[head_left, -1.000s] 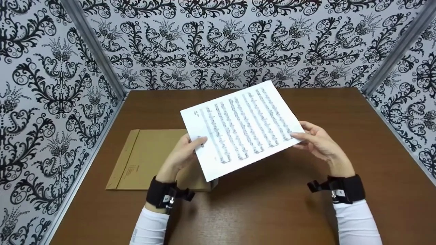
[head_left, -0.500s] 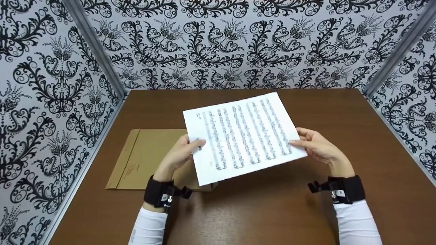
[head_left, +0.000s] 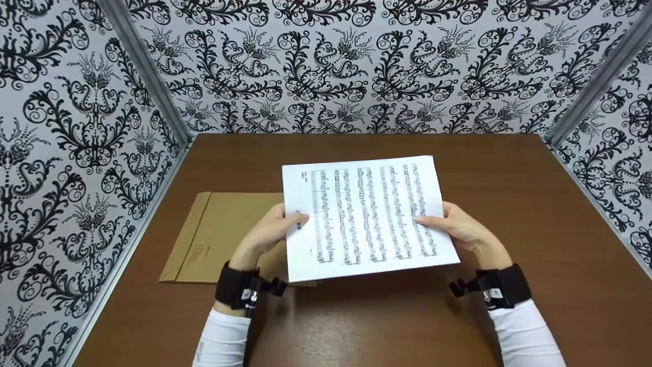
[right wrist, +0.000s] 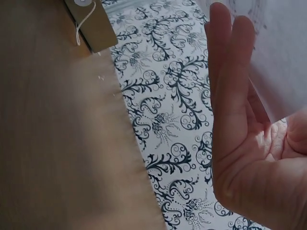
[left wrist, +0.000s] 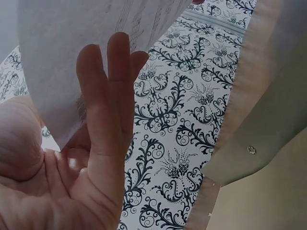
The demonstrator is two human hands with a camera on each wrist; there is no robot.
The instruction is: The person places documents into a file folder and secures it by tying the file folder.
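A white sheet of printed music (head_left: 374, 219) is held up over the table, its staves running away from the person. At its left edge my left hand (head_left: 270, 229) pinches it, thumb on top and fingers behind. My right hand (head_left: 471, 229) grips the opposite edge the same way, its thumb lying over the last stave. Seen from the left wrist, several fingers (left wrist: 103, 96) support the back of the sheet (left wrist: 57, 57). The right wrist view shows the fingers (right wrist: 232, 72) behind the paper (right wrist: 283, 62) too.
A brown kraft envelope (head_left: 232, 239) lies flat on the left of the brown wooden table (head_left: 387, 321), partly covered by the left hand and the sheet. A string hangs by its round fastener (right wrist: 84, 2) in the right wrist view. Patterned walls (head_left: 351, 66) enclose the table.
The sheet has turned clockwise from a slant to nearly level, its far right corner coming down nearer. My right hand has lowered and shifted slightly left; the left hand has barely moved.
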